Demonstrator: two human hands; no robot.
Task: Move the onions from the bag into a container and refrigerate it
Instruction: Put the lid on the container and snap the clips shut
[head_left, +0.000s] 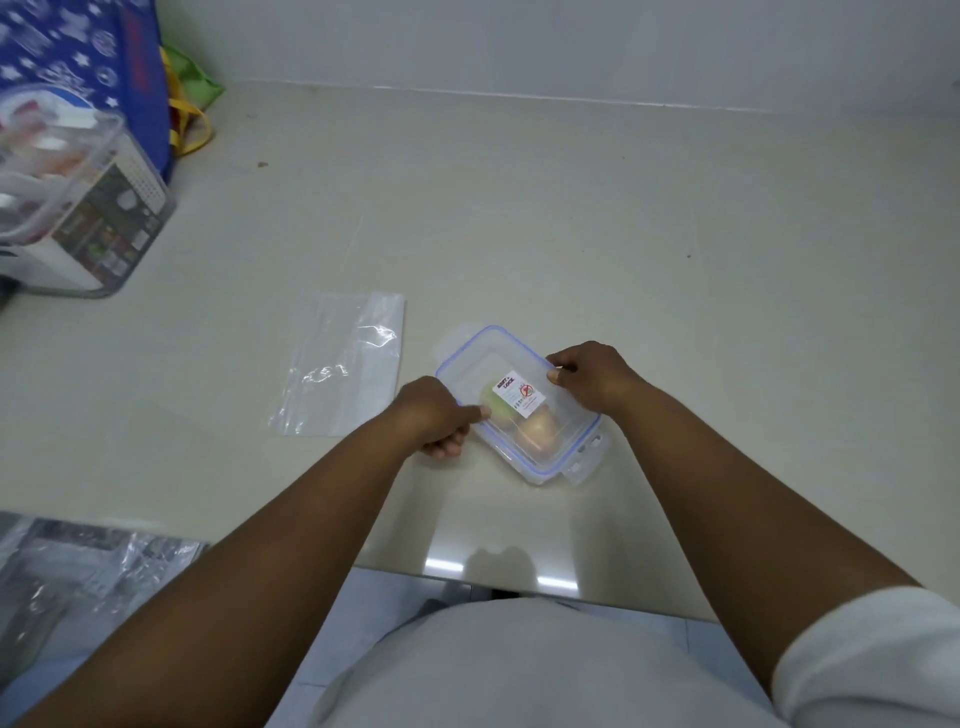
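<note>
While both hands work at its edges, the container sits on the counter near the front edge, turned at an angle to the person. It is clear plastic with a blue seal around its lid, and the lid lies on top of it. A white label with red and black print is stuck on the lid. Through the plastic two onions show: a pale greenish one towards the left and a tan one nearer the person.

The left hand is at the container's left long side, its grip curled around the rim there, thumb lying on top of the lid. The right hand is at the far right corner, fingers folded over the lid edge and thumb pressed on top, so its grip is clenched on the lid. A latch flap on the near short end sticks outward, not folded down.

The bag, clear and flat, lies on the counter just left of the container, apart from it.

At the far left stands a larger clear tub holding a printed box, in front of a blue star-patterned bag. Crumpled clear plastic lies at lower left below the counter edge.
</note>
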